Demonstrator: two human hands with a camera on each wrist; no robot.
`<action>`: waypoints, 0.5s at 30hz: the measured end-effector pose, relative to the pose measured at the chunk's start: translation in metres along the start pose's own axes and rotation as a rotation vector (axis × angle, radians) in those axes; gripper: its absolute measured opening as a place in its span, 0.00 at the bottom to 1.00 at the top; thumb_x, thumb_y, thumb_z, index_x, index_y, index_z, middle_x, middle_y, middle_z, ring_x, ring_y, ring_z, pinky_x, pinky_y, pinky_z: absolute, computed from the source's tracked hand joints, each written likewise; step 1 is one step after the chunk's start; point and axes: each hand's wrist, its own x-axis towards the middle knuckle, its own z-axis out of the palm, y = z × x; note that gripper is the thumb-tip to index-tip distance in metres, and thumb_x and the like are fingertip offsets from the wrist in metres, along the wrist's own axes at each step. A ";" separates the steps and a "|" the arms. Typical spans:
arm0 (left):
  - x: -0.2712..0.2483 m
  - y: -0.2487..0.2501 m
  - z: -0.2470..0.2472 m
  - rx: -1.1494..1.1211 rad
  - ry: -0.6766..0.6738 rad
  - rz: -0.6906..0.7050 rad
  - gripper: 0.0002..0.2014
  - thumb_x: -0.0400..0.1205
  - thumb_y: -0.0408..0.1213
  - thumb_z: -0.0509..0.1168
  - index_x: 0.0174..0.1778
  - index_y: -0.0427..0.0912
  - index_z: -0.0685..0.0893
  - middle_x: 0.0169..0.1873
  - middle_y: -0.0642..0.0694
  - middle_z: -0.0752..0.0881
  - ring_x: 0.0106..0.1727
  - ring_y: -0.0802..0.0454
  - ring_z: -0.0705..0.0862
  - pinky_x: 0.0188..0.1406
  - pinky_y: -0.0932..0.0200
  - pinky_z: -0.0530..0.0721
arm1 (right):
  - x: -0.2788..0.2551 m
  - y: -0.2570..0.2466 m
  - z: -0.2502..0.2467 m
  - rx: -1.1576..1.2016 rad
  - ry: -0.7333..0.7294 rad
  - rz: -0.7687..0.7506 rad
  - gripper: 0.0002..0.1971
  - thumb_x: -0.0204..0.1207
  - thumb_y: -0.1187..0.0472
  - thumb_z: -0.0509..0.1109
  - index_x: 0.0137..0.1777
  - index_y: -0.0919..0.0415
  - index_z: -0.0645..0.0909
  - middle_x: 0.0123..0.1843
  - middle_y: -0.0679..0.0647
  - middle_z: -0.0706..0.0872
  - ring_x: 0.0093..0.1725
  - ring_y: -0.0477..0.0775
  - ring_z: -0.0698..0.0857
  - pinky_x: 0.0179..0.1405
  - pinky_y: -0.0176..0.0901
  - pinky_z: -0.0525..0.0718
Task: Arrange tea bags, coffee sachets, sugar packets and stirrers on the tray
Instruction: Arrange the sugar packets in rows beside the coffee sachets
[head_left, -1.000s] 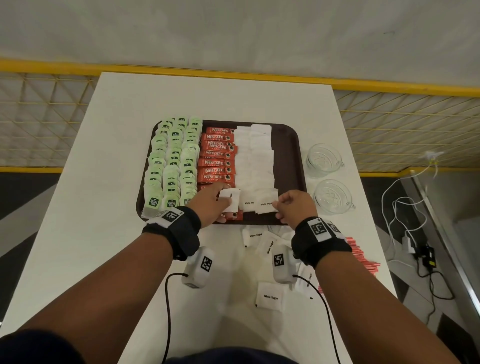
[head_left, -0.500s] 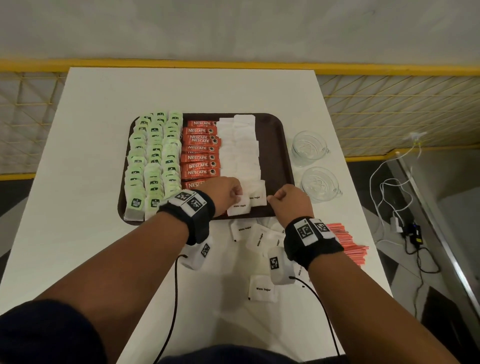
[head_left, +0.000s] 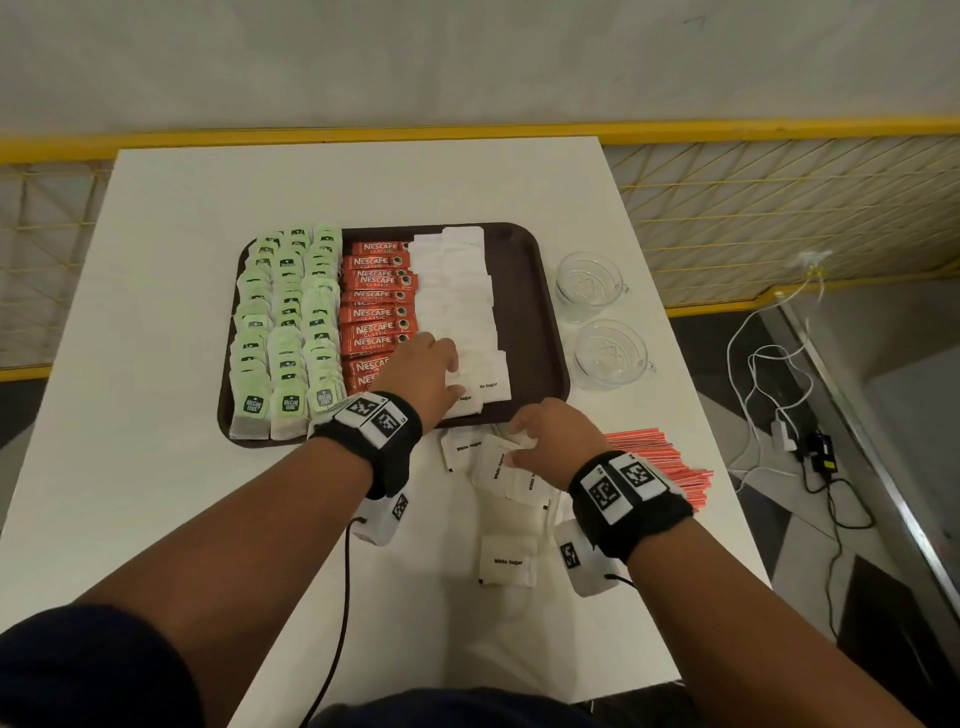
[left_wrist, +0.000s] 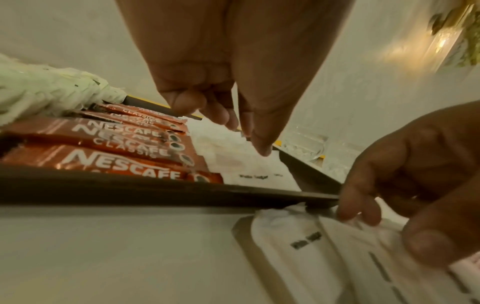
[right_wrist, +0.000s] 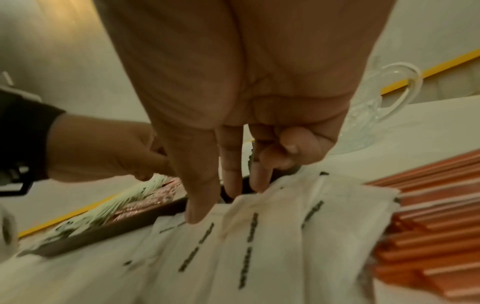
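Note:
The brown tray (head_left: 524, 312) holds green tea bags (head_left: 285, 332) on its left, red coffee sachets (head_left: 376, 312) in the middle and white sugar packets (head_left: 462, 301) on the right. My left hand (head_left: 451, 371) hovers over the tray's near end, its straight fingertips (left_wrist: 259, 144) touching the nearest sugar packets and holding nothing. Just in front of the tray, my right hand (head_left: 519, 447) pinches a loose sugar packet (right_wrist: 259, 216) from the pile (head_left: 493, 467) on the table. Red stirrers (head_left: 660, 462) lie to the right of that pile.
Two glass cups (head_left: 587, 283) (head_left: 610, 353) stand on the table right of the tray. One more sugar packet (head_left: 508, 561) lies alone nearer me. White cables (head_left: 769, 364) run over the floor past the table's right edge. A yellow railing (head_left: 779, 130) crosses behind.
My left hand has let go of a sugar packet on the tray's near end. My right hand has pulled back from the tray edge to the loose packets on the table.

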 end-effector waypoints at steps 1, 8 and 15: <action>-0.005 0.002 0.000 -0.030 0.003 0.005 0.08 0.82 0.44 0.68 0.51 0.45 0.79 0.51 0.45 0.80 0.52 0.46 0.80 0.50 0.55 0.77 | 0.000 -0.002 0.003 -0.027 -0.001 -0.009 0.20 0.70 0.48 0.78 0.60 0.51 0.81 0.55 0.50 0.76 0.53 0.51 0.81 0.53 0.41 0.79; -0.043 -0.002 0.013 -0.115 -0.062 -0.049 0.05 0.82 0.43 0.67 0.44 0.46 0.81 0.42 0.49 0.82 0.42 0.50 0.83 0.42 0.54 0.82 | -0.005 -0.008 0.018 -0.111 0.070 -0.093 0.09 0.75 0.56 0.74 0.53 0.56 0.82 0.55 0.54 0.77 0.55 0.55 0.80 0.55 0.44 0.80; -0.058 0.002 0.029 -0.111 -0.051 -0.081 0.07 0.80 0.42 0.69 0.48 0.46 0.81 0.43 0.49 0.83 0.44 0.49 0.82 0.46 0.53 0.82 | -0.011 0.002 0.010 0.129 0.058 -0.096 0.06 0.74 0.60 0.75 0.42 0.53 0.80 0.39 0.45 0.82 0.42 0.49 0.81 0.44 0.39 0.79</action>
